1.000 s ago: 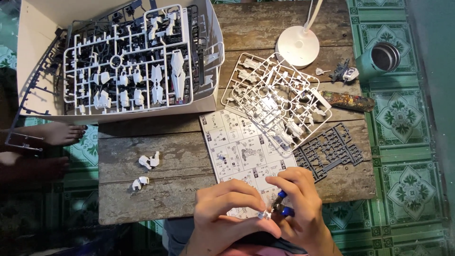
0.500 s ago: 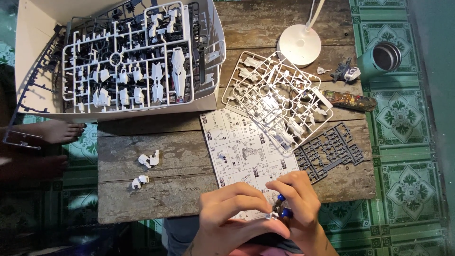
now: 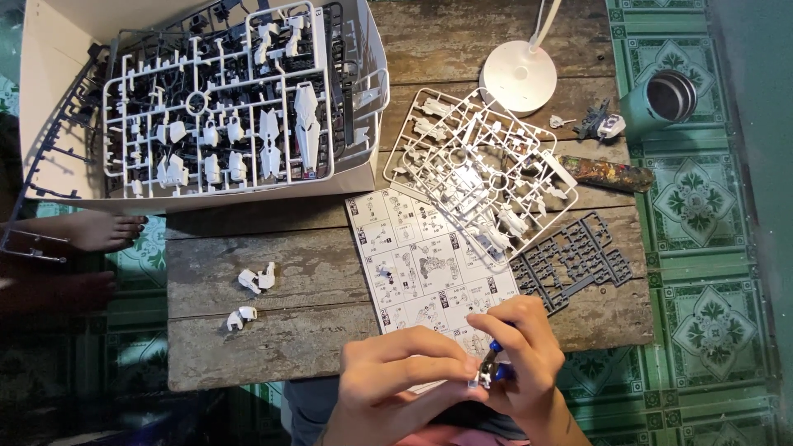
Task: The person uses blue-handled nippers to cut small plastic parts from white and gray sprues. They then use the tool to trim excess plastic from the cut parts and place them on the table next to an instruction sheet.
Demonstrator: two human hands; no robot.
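While both hands, left (image 3: 396,376) & right (image 3: 524,351), pinch a small blue-white model part (image 3: 487,372) together, instruction sheet (image 3: 413,256) lies just beyond on worktop (image 3: 281,347).

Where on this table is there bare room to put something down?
Bare wood shows on the table left of the manual, around two small white pieces, and along the top edge left of the lamp base. The right half is crowded with sprues, and both hands fill the near edge.
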